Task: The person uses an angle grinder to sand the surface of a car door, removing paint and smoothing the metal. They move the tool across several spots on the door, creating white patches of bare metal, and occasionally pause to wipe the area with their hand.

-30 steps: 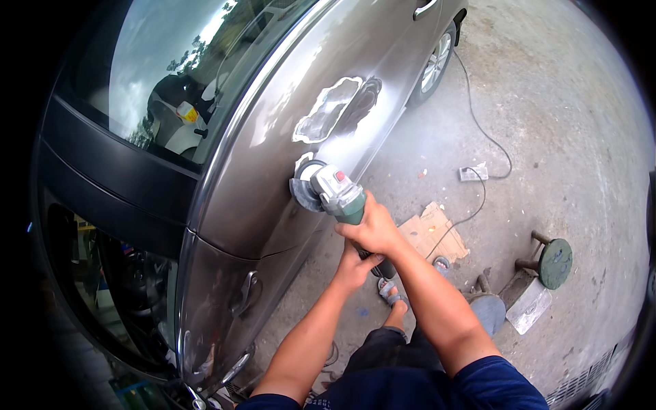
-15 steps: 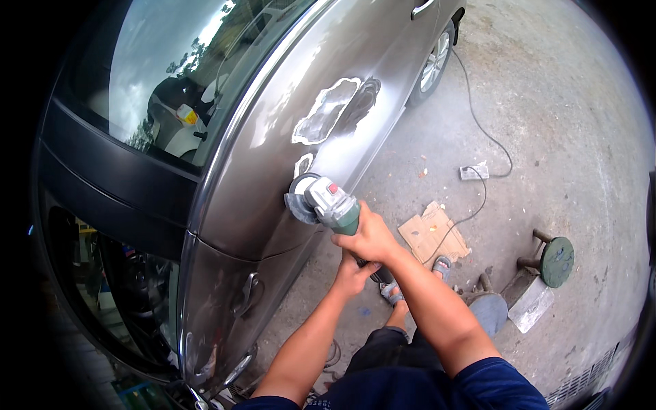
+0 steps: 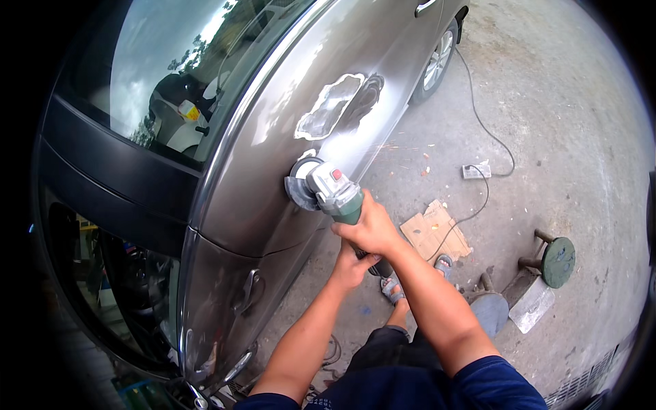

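Note:
My right hand (image 3: 370,225) is wrapped round the green body of an angle grinder (image 3: 330,189). Lower down, nearer to me, my left hand (image 3: 352,265) grips the dark rear part of the same tool. The grinder's disc (image 3: 302,184) meets the grey-brown car door (image 3: 263,191), though the guard hides part of the contact. Sparks fly off to the right over the floor. Just above the disc is a small bared spot (image 3: 307,155), partly covered by the tool. Further along the panel lies a larger sanded patch (image 3: 329,108) with a white edge, beside a dark smudge (image 3: 364,102).
A door handle (image 3: 247,292) sticks out below the grinder. On the concrete, a power cord (image 3: 486,128) runs past a clear box (image 3: 476,170) and a cardboard piece (image 3: 435,231). My sandalled feet stand close by. A green stool (image 3: 557,262) and grey stool (image 3: 489,313) are at right.
The grinder has slid slightly up along the door, over more of the small bared spot. Sparks now show to the right. Both hands keep their grip.

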### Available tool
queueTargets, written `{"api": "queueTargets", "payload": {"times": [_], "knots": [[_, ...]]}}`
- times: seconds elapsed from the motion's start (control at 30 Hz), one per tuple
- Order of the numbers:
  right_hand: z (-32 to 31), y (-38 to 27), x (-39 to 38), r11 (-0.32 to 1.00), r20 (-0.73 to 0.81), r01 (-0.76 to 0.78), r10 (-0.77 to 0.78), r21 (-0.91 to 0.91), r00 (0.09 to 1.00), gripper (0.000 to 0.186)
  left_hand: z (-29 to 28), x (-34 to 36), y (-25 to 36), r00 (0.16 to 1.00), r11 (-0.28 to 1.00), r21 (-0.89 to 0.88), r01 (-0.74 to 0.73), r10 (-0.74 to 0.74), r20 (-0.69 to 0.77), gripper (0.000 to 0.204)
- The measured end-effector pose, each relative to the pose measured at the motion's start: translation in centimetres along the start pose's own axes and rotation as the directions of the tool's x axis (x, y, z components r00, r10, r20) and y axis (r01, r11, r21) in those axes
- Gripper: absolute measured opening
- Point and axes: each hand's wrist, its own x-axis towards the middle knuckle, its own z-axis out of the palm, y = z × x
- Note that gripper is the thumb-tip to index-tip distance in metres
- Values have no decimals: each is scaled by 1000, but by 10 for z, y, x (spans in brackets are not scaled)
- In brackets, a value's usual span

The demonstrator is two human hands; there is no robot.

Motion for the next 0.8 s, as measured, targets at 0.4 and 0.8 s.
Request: {"api": "queueTargets", "payload": {"times": [0.4,0.8], "knots": [[9,9,-8,998,75,59,-58,-4,995,71,4,-8,-16,997,999,26,-42,43,-65,72],[10,14,-7,1000,-2,18,-18,5,1000,69,9,-8,1,998,1000,13,-22,23,-59,72]]}}
